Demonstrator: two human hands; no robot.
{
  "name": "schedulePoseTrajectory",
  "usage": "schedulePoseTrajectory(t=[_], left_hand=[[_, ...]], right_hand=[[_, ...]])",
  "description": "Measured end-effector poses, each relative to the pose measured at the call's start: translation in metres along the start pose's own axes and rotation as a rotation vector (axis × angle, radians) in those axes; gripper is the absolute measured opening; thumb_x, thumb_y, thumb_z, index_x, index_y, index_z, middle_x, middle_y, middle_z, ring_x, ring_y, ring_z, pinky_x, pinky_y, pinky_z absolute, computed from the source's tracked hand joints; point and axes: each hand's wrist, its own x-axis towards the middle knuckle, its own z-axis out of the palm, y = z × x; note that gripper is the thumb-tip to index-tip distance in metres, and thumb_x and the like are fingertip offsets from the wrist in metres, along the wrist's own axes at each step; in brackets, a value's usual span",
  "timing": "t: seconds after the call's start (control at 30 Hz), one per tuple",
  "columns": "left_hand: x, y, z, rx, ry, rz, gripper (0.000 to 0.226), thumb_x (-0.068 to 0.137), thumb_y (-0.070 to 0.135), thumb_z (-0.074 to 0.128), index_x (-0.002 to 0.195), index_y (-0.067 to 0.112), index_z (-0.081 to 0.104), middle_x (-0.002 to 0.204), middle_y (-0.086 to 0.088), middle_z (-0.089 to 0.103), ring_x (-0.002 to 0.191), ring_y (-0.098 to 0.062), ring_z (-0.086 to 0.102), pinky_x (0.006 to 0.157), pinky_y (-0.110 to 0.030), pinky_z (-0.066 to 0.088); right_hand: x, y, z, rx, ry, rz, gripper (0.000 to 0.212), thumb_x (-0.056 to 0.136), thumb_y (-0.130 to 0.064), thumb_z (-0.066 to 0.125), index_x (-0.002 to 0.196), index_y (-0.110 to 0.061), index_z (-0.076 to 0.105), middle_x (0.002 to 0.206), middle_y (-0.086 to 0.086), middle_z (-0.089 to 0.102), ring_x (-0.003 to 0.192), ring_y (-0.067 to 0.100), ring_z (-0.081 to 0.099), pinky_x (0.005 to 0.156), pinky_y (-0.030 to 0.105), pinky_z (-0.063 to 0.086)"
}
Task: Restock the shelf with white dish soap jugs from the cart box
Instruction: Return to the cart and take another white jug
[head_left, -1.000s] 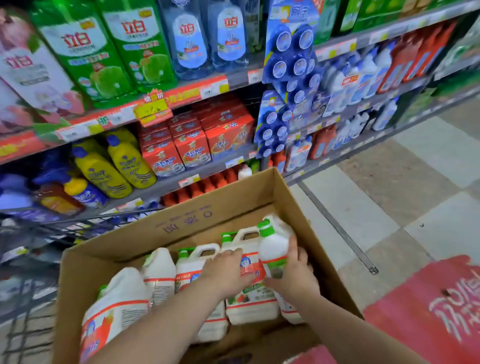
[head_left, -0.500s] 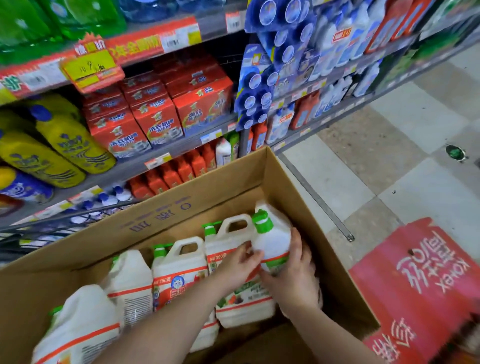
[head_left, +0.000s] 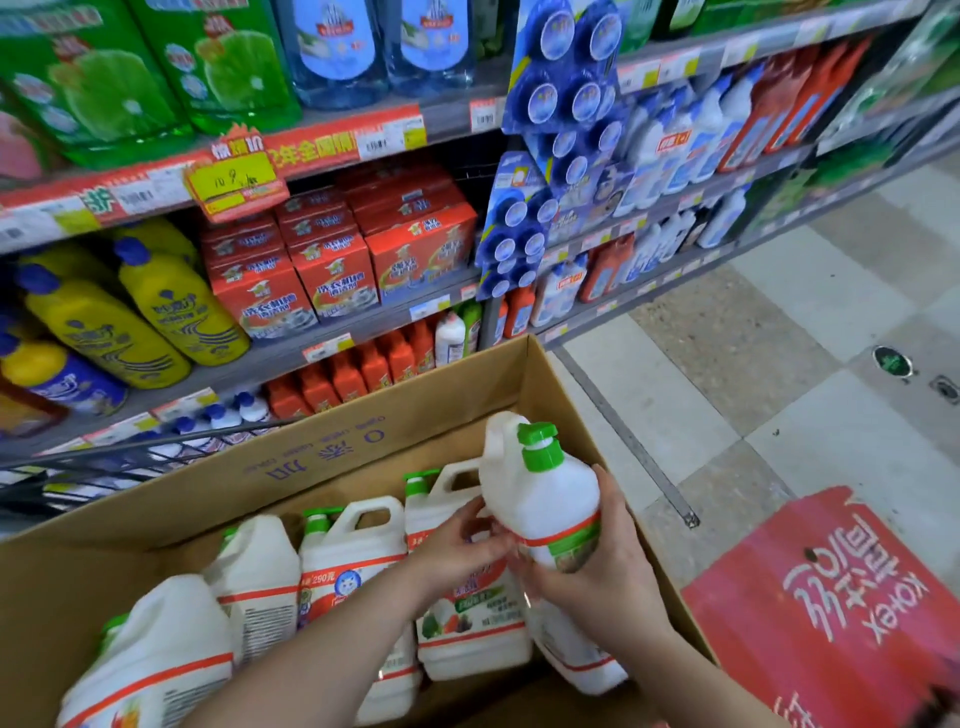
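A white dish soap jug (head_left: 540, 493) with a green cap is raised partly out of the cardboard box (head_left: 322, 457). My right hand (head_left: 597, 566) grips its lower body from the right. My left hand (head_left: 462, 540) holds its left side with curled fingers. Several more white jugs (head_left: 353, 556) with green caps and orange-banded labels stand in the box below. The shelf (head_left: 332, 353) runs behind the box.
The shelves hold yellow bottles (head_left: 171, 306), red cartons (head_left: 332, 270), orange bottles (head_left: 374, 364), green refill packs and hanging blue packs (head_left: 561, 130). A dark wire cart (head_left: 104, 462) rim shows at left. A red carton (head_left: 831, 613) lies on the tiled floor at right.
Both hands have lifted the green-capped jug higher out of the box, above the other jugs. The camera has tilted up slightly toward the shelf.
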Motion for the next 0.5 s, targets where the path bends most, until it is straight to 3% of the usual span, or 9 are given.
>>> schedulePoseTrajectory(t=[0.07, 0.17, 0.23, 0.37, 0.5], left_hand=[[-0.010, 0.007, -0.003, -0.060, 0.005, -0.006, 0.070, 0.082, 0.039, 0.069, 0.142, 0.025, 0.036, 0.129, -0.002, 0.058, 0.114, -0.017, 0.057, 0.096, -0.034, 0.048], [-0.029, 0.020, -0.012, -0.266, 0.021, -0.011, 0.054, 0.077, 0.045, 0.071, 0.124, 0.030, 0.048, 0.119, -0.002, 0.064, 0.108, -0.021, 0.062, 0.098, -0.046, 0.047], [-0.044, 0.028, -0.021, -0.345, 0.047, 0.035, 0.045, 0.079, 0.041, 0.068, 0.118, 0.024, 0.053, 0.113, -0.001, 0.068, 0.105, -0.019, 0.064, 0.097, -0.045, 0.048], [-0.082, 0.049, -0.036, -0.487, 0.159, 0.157, 0.045, 0.074, 0.035, 0.052, 0.114, 0.014, 0.057, 0.098, 0.003, 0.075, 0.090, -0.012, 0.070, 0.076, -0.028, 0.056], [-0.118, 0.075, -0.037, -0.531, 0.401, 0.273, 0.064, 0.075, 0.032, 0.061, 0.132, 0.005, 0.049, 0.119, -0.020, 0.066, 0.108, -0.034, 0.063, 0.096, -0.047, 0.049]], right_hand=[[-0.002, -0.018, -0.014, 0.131, -0.033, -0.020, 0.111, 0.047, -0.052, 0.081, 0.140, -0.038, 0.022, 0.134, -0.009, 0.047, 0.120, 0.012, 0.052, 0.094, 0.040, 0.051], [-0.001, -0.043, -0.031, 0.324, -0.072, -0.094, 0.092, 0.041, -0.044, 0.082, 0.120, -0.052, 0.036, 0.112, -0.023, 0.061, 0.101, -0.004, 0.062, 0.079, 0.015, 0.052], [0.000, -0.061, -0.041, 0.411, -0.128, -0.146, 0.091, 0.040, -0.037, 0.086, 0.120, -0.048, 0.043, 0.106, -0.021, 0.068, 0.097, -0.002, 0.066, 0.080, 0.022, 0.055], [0.001, -0.101, -0.051, 0.548, -0.301, -0.242, 0.091, 0.040, -0.024, 0.089, 0.117, -0.047, 0.047, 0.106, -0.012, 0.072, 0.096, 0.010, 0.071, 0.079, 0.033, 0.059], [0.001, -0.134, -0.060, 0.609, -0.442, -0.264, 0.089, 0.050, -0.012, 0.085, 0.124, -0.039, 0.042, 0.108, 0.001, 0.072, 0.094, 0.018, 0.072, 0.079, 0.039, 0.059]])
